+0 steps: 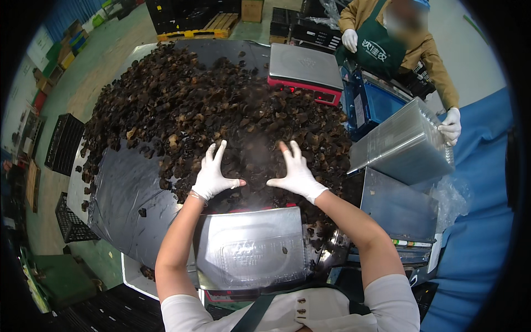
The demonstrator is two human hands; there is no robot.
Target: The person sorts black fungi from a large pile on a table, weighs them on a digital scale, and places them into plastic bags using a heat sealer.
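A broad heap of dark brown wood-ear-like fungus point(199, 103) covers much of the table before me. My left hand point(212, 174), in a white glove with a bare thumb tip, hovers over or touches the heap's near part. Opposite it, my right hand point(296, 176) is gloved too, one fingertip showing through. Both hands have their fingers spread and thumbs pointing inward, with a gap between them and nothing gripped. Below them sits a scale with a steel pan point(253, 249), bearing one small dark scrap. The patch between the hands looks blurred.
A second red scale point(306, 68) stands at the far right of the heap. A co-worker's gloved hand point(450, 126) touches a stack of clear plastic trays point(408, 145). Blue crates point(377, 99) stand nearby. Dark sheeting point(124, 199) covers the table's left. Black crates point(64, 143) stand on the floor.
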